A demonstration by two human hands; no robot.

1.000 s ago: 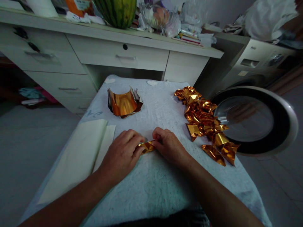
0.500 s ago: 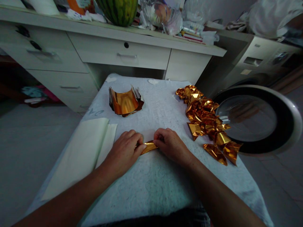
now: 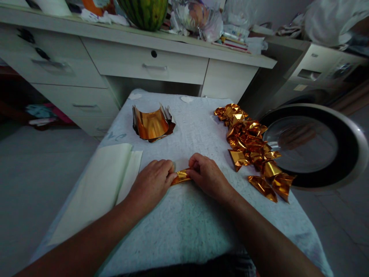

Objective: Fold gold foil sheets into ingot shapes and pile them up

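Note:
A narrow strip of shiny gold foil lies low over the cloth-covered table, stretched between my hands. My left hand pinches its left end between thumb and fingers. At the right end my right hand is closed on the foil, fingertips curled. Beyond them, a curved stack of gold foil sheets rests at the back left. Several folded gold foil pieces form a long pile on the right side.
White paper sheets lie at the table's left. Behind stands a white desk with drawers, bearing a watermelon and a glass bowl. At the right, a washing machine's round door hangs open beside the table.
The fingers of both hands have shifted slightly along the foil strip, which looks a little flatter and narrower. The right fingers are slightly higher. Everything else rests as before.

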